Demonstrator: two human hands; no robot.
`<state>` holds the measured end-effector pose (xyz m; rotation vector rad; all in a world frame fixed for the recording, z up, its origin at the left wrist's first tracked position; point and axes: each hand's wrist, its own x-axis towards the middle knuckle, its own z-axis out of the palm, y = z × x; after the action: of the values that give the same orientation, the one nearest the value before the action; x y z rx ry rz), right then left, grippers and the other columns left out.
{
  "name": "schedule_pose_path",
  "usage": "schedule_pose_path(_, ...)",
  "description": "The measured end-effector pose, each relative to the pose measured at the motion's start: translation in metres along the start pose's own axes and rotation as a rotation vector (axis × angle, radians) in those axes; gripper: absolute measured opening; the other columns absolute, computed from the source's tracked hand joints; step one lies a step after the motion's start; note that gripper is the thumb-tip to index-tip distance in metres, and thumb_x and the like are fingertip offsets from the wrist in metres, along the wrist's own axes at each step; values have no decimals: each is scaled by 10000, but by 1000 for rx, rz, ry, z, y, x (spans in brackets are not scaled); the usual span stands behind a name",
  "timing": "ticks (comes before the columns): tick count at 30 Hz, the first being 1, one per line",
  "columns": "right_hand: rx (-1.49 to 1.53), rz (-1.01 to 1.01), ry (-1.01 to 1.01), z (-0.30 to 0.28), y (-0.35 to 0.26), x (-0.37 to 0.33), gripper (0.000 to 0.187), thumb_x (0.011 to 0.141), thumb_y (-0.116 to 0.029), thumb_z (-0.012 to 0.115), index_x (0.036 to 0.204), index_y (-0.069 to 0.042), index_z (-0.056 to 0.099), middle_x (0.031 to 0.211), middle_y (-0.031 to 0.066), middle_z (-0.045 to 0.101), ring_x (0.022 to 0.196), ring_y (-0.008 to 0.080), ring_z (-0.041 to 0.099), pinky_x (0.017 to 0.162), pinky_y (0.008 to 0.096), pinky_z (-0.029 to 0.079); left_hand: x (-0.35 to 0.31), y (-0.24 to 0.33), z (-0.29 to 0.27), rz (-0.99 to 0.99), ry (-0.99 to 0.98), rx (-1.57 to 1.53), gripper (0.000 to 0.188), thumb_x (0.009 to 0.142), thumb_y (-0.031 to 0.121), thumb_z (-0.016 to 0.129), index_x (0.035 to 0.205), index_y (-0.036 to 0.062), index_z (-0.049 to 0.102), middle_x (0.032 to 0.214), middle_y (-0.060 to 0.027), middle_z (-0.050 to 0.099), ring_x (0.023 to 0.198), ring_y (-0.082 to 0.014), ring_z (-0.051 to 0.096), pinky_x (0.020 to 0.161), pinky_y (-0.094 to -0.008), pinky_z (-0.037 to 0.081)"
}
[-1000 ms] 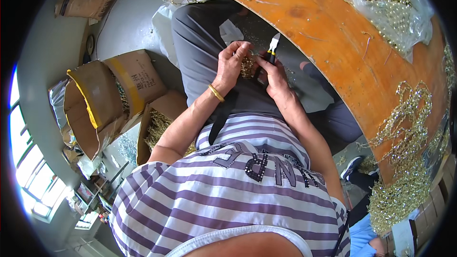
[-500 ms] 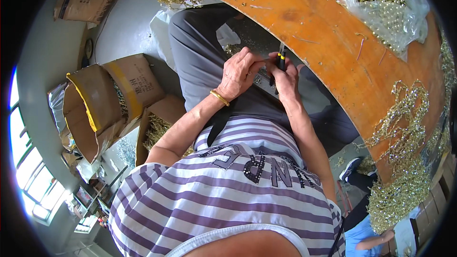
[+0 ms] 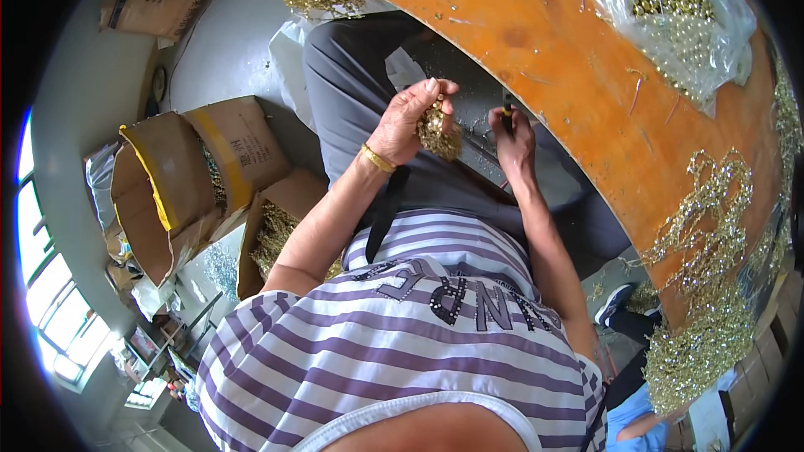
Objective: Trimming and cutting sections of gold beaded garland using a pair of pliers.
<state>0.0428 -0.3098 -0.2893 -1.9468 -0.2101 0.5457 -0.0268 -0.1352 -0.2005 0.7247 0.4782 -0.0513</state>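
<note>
Above my lap, my left hand [image 3: 399, 127] is closed at the fingertips on a small bunch of gold bead strands [image 3: 440, 136], which hangs below the fingers. A gold bangle [image 3: 378, 158] circles that wrist. To its right, near the curved table edge, my right hand [image 3: 516, 149] is wrapped round pliers [image 3: 507, 112] with dark and yellow handles. The fingers hide most of the pliers, and their jaws cannot be made out. The two hands are apart.
The orange wooden table [image 3: 536, 42] curves along my right, with loose beads on it. A plastic bag of beads [image 3: 678, 25] lies at its far side. Gold bead strands [image 3: 703, 326] drape over the right edge. Open cardboard boxes [image 3: 151, 192] stand left. Another person's arm [image 3: 649, 423] shows lower right.
My hands, close together before, have moved apart. The gold bunch now shows below my left fingers. My right hand has shifted slightly right and down, the pliers turned in its grip.
</note>
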Motion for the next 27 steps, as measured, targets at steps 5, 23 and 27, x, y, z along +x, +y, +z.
schedule_pose_path(5,309,128,-35,-1,-15,-13,183,812,-222,589,898,-64,554,795,6,601,648,59,528,548,196,406,12,-3,4,-67,-133,-235,357,923,339,371,1009,27,521,723,-25,539,580,-132,479,563,-264,405)
schedule_pose_path(23,334,118,-38,-5,32,-2,135,827,-222,553,813,-90,528,671,-21,530,605,47,485,474,197,348,-66,242,108,683,-64,629,311,905,272,423,1066,12,476,611,-28,488,524,-127,485,492,-240,410)
schedule_pose_path(27,30,-14,-260,-5,22,-5,231,817,-259,559,815,-27,562,707,45,576,666,147,560,573,274,427,23,295,154,795,-103,998,314,883,259,494,1070,9,520,652,-12,496,536,-57,460,468,-180,362)
